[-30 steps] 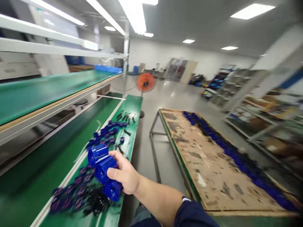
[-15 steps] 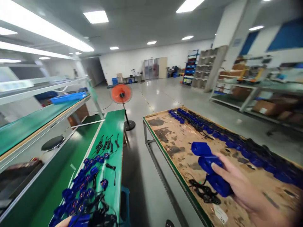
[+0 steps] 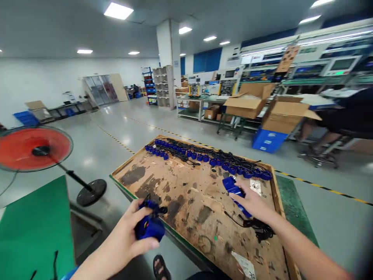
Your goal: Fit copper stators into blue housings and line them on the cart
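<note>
My left hand (image 3: 124, 233) is closed around a blue plastic housing (image 3: 150, 228) with black cable bunched on top, over the near left edge of a wood-topped table (image 3: 186, 210). Over the table's right part, my right hand (image 3: 252, 201) grips a row of blue plastic housings (image 3: 231, 186), fingers across their top. A black cable (image 3: 260, 229) lies on the board below that hand. Along the far side runs a long line of similar blue housings (image 3: 199, 156), their black cables (image 3: 230, 157) heaped behind them. How many pieces my left hand holds is hard to tell.
A raised wooden rim (image 3: 275, 190) borders the table. A green workbench (image 3: 37, 221) and a red floor fan (image 3: 37, 149) stand at left. Cardboard boxes (image 3: 244, 107) and a blue crate (image 3: 268, 140) are beyond at right, near a seated person (image 3: 346, 116). A paper label (image 3: 244, 265) lies near the front.
My view has swung right, from the green bench to the wooden table. My left hand has come up from the bench with a blue housing; my right hand still holds its blue housings.
</note>
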`<state>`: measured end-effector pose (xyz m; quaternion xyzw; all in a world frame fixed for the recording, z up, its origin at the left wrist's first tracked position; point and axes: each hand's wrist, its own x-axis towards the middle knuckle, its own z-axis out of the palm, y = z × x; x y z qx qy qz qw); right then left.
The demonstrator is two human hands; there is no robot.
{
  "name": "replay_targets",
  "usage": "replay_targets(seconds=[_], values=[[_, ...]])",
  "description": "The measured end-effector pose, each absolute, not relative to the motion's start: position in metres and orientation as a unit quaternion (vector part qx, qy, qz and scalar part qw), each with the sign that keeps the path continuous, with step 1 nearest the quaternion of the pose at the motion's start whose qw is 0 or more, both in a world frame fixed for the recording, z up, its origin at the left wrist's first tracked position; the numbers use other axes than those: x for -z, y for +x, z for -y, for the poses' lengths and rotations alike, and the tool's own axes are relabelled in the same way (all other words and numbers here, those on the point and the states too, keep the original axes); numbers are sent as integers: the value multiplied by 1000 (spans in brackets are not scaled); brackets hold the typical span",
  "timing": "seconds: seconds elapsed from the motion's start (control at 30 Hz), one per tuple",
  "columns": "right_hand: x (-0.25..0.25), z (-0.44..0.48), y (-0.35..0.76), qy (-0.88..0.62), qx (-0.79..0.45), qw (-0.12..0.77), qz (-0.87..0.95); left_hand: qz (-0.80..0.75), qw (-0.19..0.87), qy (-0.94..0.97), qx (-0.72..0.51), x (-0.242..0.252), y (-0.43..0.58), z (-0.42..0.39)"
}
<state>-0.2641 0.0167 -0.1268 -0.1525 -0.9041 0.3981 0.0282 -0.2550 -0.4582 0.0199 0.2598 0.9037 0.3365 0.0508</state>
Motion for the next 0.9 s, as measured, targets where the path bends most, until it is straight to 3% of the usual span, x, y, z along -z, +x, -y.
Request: replay_targets(seconds=[0.23, 0.4, 0.6, 0.8, 0.9], values=[[193, 121, -301, -162, -215, -99, 958, -816, 66, 485, -309, 1, -434, 388], [232, 188, -343, -177, -149, -122, 965, -800, 97, 565, -176, 98, -517, 374], [266, 200, -384, -158, -156, -157, 962, -845, 198, 494, -44, 224, -596, 390], [261, 183, -399, -72, -186, -161, 967, -895, 217, 391, 4, 271, -619, 399], [245, 171, -418, -106, -177, -107, 973, -883, 231, 407, -23, 283, -620, 407]])
